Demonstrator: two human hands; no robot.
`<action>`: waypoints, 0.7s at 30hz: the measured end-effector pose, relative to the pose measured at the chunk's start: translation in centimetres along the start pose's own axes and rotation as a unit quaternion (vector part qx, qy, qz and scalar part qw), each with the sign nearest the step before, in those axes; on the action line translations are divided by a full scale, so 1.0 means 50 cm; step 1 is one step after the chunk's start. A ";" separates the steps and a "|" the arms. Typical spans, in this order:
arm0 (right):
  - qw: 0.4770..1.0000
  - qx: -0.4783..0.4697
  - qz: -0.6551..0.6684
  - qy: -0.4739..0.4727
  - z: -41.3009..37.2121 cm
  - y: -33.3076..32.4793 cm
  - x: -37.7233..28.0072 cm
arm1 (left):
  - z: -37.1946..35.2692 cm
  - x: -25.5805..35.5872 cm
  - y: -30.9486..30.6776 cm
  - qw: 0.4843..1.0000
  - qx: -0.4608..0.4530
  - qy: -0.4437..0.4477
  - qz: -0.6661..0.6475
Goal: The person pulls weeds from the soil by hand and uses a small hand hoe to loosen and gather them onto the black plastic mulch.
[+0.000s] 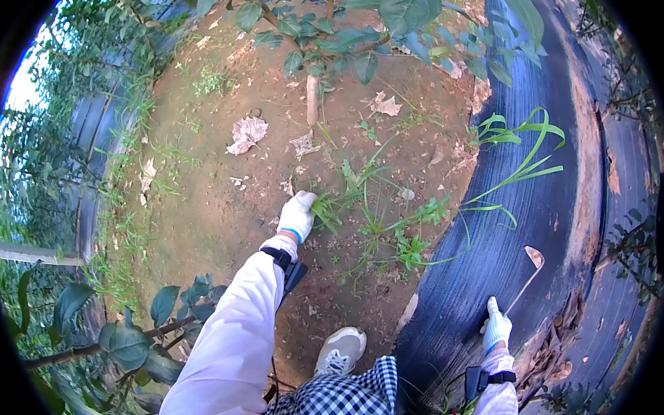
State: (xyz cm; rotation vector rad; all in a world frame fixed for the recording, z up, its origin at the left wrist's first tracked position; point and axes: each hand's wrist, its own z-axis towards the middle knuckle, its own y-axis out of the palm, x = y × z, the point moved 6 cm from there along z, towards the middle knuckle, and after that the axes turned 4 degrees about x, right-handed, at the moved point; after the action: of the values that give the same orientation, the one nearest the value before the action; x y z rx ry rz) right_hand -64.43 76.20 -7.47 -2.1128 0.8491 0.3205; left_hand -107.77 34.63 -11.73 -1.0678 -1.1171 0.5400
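My left hand (298, 212), in a white glove with a blue cuff edge, is closed around a tuft of green grass (327, 210) low over the brown soil. Its fingers are wrapped on the blades, which stick out to the right. At the lower right, my right hand (496, 327), also gloved in white, grips the handle of a small hoe (523, 287) with a thin shaft and a curved metal blade pointing up. The hoe hangs over the black ground sheet. More weeds (411, 250) grow just right of my left hand.
A thin trunk (312, 101) with leafy branches stands ahead. Dry leaves (247, 134) lie on the soil. Tall grass (527, 167) leans over the black sheet (453, 299) on the right. A leafy branch (126, 343) reaches in at lower left, and my shoe (340, 350) is below.
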 end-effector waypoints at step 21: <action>1.000 0.002 0.012 0.005 -0.006 0.000 -0.005 | -0.027 0.110 -0.048 0.996 -0.079 0.036 0.005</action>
State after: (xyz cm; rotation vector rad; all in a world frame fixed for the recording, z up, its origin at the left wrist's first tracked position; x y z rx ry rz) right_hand -64.66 76.08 -7.17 -2.1038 0.8816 0.3199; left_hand -104.75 37.43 -7.18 -1.2205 -1.1051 0.4217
